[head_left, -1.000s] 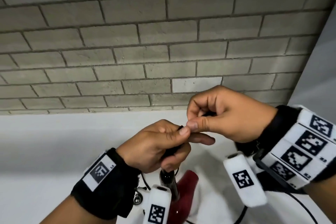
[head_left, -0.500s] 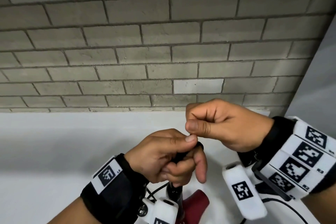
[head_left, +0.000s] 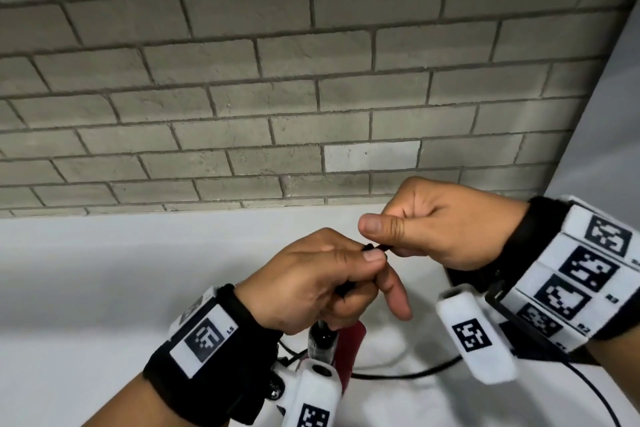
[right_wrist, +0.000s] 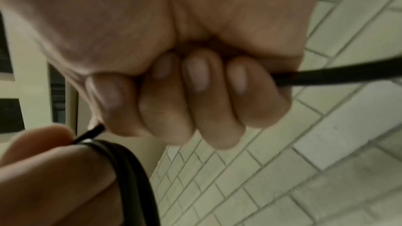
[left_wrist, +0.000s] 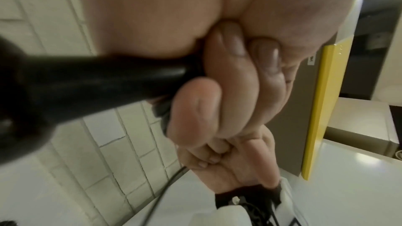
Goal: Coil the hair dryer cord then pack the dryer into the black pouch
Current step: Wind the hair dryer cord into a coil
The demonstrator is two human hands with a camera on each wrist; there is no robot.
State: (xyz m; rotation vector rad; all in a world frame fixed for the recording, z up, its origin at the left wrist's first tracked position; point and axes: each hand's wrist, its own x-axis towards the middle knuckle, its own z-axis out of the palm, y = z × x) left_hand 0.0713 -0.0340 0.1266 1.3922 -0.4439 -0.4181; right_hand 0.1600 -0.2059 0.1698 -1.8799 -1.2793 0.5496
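My left hand [head_left: 322, 274] grips the black handle end of the hair dryer [head_left: 323, 340] and pins loops of the black cord [right_wrist: 128, 166] against it under the thumb. The dryer's dark red body [head_left: 349, 347] hangs below that hand, mostly hidden. In the left wrist view the black handle [left_wrist: 91, 76] runs out of the fist. Just to the right, my right hand [head_left: 436, 222] is a closed fist around the cord [right_wrist: 339, 73], with a short stretch [head_left: 375, 248] taut between the two hands. No black pouch is in view.
A white counter [head_left: 104, 288] lies under the hands, with slack cord [head_left: 408, 373] trailing across it at the lower right. A grey brick wall [head_left: 277, 80] rises close behind. A white panel [head_left: 616, 135] closes off the right side.
Both hands have stayed together over the counter. The right hand has shifted slightly right, drawing cord out from the left thumb. The left little finger now points down.
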